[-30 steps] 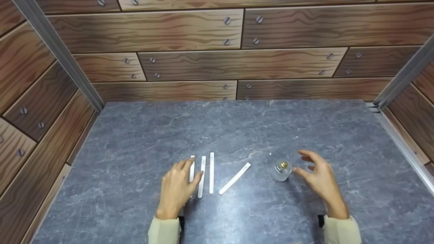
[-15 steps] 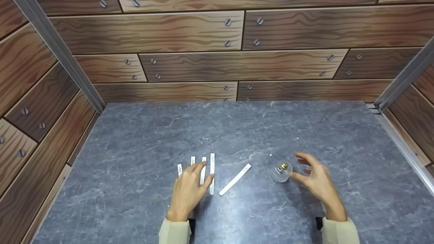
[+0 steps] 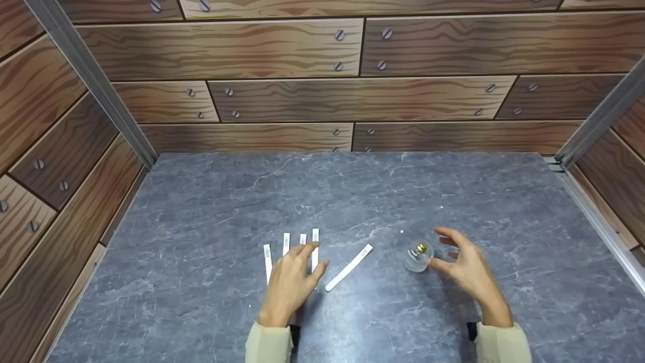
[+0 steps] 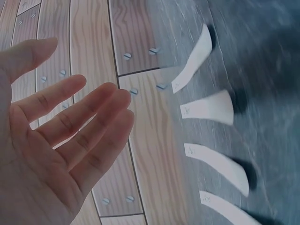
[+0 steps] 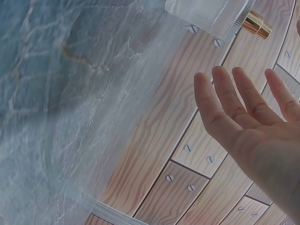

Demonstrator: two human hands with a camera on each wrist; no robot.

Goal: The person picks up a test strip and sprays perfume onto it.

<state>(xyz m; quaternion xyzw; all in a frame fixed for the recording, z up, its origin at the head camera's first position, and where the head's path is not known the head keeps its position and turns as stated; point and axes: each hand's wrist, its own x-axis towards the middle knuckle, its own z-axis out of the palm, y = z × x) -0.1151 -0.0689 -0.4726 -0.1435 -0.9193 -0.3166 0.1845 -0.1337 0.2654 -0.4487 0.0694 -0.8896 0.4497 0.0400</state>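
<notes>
Several narrow white paper strips with small writing at their far ends lie on the table. My left hand (image 3: 291, 282) is held over the row, fingers relaxed and spread, hiding parts of the strips below. The leftmost strip (image 3: 267, 262) shows beside it, while a slanted strip (image 3: 349, 267) lies to its right. In the left wrist view the palm holds nothing, with a strip (image 4: 208, 108) beyond the fingertips. A clear glass perfume bottle (image 3: 414, 263) with a gold nozzle (image 5: 258, 24) stands upright. Loosely bent, my right hand (image 3: 468, 269) is at its right side; the thumb tip overlaps the bottle's edge.
The dark grey marbled table (image 3: 227, 191) is bounded by wood-patterned panels (image 3: 282, 98) behind and at both sides. Metal rails (image 3: 95, 85) run along the corners. A tiny white speck (image 3: 401, 231) lies near the bottle.
My left hand has moved right across the strips, exposing the leftmost one and covering others further right. The right hand has shifted slightly left, closer to the bottle. Strips and bottle stay in place.
</notes>
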